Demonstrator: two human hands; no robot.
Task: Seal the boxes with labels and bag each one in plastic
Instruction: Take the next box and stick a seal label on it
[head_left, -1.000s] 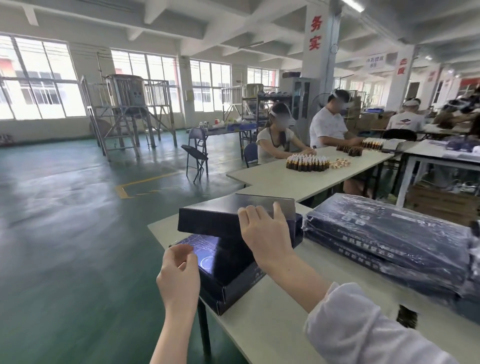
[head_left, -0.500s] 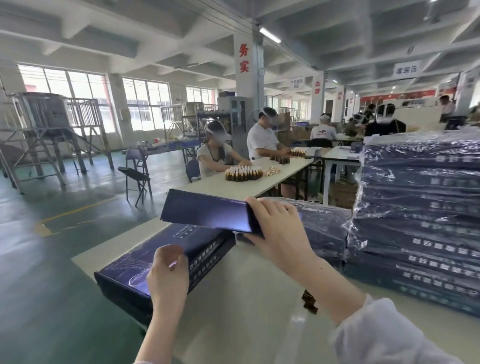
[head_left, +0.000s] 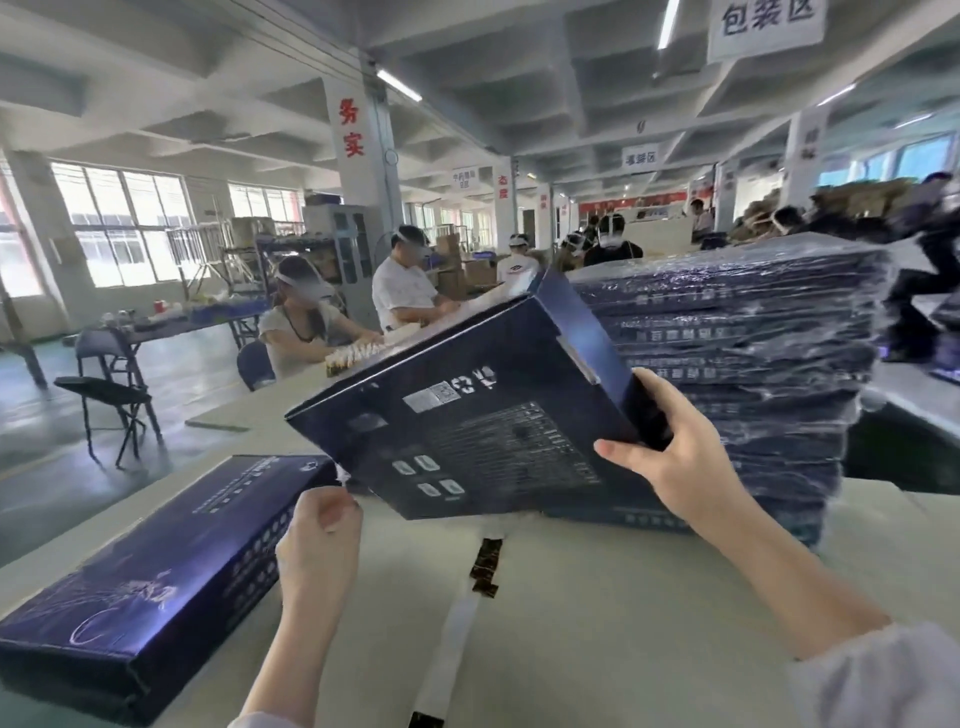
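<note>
My right hand (head_left: 675, 457) grips the right end of a flat dark blue box (head_left: 467, 410) and holds it tilted above the table, its printed underside facing me. My left hand (head_left: 319, 540) is closed just under the box's lower left corner, pinching something small and white that I cannot make out. A second dark blue box (head_left: 150, 577) lies flat on the table at the left. A strip of white backing paper with dark labels (head_left: 483, 566) runs down the table between my arms.
A tall stack of plastic-bagged blue boxes (head_left: 743, 364) stands at the right on the pale table (head_left: 597, 623). People sit working at tables behind. A folding chair (head_left: 109, 400) stands on the green floor at the left.
My right hand has lifted the top box off the lower one and turned it over, bottom towards me. My left hand left the lower box and closed below the raised one.
</note>
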